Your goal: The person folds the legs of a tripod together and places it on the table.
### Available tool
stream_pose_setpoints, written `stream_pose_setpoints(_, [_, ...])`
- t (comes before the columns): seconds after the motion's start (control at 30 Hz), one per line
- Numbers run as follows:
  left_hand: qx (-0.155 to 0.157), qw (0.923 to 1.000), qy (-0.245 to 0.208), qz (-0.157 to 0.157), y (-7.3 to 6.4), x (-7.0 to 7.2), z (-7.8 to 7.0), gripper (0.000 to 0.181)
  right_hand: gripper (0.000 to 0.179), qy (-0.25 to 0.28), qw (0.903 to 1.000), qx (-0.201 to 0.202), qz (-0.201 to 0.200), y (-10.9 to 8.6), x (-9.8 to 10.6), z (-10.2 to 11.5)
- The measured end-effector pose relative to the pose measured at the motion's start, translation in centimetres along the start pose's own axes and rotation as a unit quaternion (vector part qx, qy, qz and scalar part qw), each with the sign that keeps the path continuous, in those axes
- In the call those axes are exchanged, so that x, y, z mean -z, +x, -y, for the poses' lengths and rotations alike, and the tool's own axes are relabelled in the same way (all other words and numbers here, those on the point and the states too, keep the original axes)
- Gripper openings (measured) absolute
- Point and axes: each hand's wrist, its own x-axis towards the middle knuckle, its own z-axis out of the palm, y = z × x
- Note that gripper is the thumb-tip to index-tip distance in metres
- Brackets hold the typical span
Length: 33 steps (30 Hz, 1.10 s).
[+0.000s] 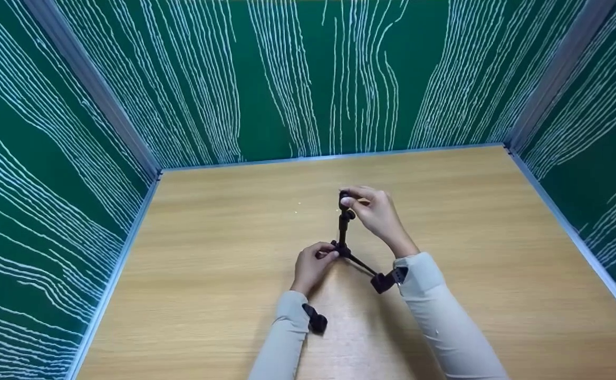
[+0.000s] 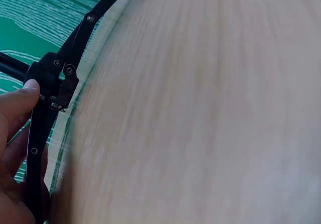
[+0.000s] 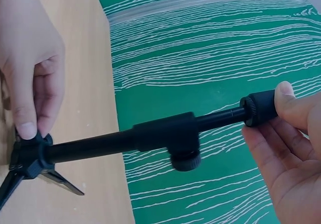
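A black tabletop tripod stand [image 1: 343,229] stands upright on the wooden table, its legs spread. Low on it, my left hand [image 1: 310,269] pinches the hub where the legs meet. In the left wrist view, the thumb lies on the hub [image 2: 47,73] and other fingers are behind a leg [image 2: 34,151]. My right hand [image 1: 381,216] grips the top of the column between thumb and fingers. The right wrist view shows a ribbed collar [image 3: 258,107] at that end, a thinner rod below it, and a clamp knob [image 3: 185,161] partway down the column [image 3: 93,146].
The pale wooden tabletop [image 1: 208,264] has green panels with wavy white lines [image 1: 276,79] around its back and sides. Metal strips [image 1: 334,157] run along the edges. Small pale specks lie beyond the stand. Each wrist carries a black camera [image 1: 316,321].
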Motion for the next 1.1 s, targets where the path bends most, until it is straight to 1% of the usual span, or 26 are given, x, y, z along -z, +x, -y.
stream_pose_setpoints(0.13, [-0.003, 1.0000, 0.002, -0.001, 0.0, -0.1, 0.1, 0.017, 0.025, 0.019, 0.9996, -0.016, 0.010, -0.3, -0.3, -0.4])
stream_pose_setpoints(0.33, [-0.001, 1.0000, 0.001, -0.004, 0.0, -0.1, 0.1, 0.017, 0.024, 0.023, 0.9993, -0.025, 0.014, -0.6, -0.6, -0.8])
stream_pose_setpoints(0.53, [0.008, 1.0000, 0.001, -0.005, 0.1, -0.1, -0.1, 0.018, 0.024, 0.020, 0.9995, -0.022, 0.013, -0.8, -0.8, -1.3])
stream_pose_setpoints(0.67, [0.007, 1.0000, 0.002, -0.004, 0.0, 0.0, -0.1, 0.017, 0.024, 0.023, 0.9995, -0.020, 0.012, -0.9, -1.0, -1.6])
stream_pose_setpoints(0.9, [0.005, 1.0000, -0.004, 0.001, 0.0, 0.0, 0.1, 0.018, 0.021, 0.013, 0.9996, -0.023, 0.008, -1.2, -1.2, -1.9])
stream_pose_setpoints(1.1, [0.002, 1.0000, 0.003, 0.001, 0.0, 0.0, 0.0, 0.018, 0.022, 0.010, 0.9997, -0.021, 0.006, -1.4, -1.3, -2.2])
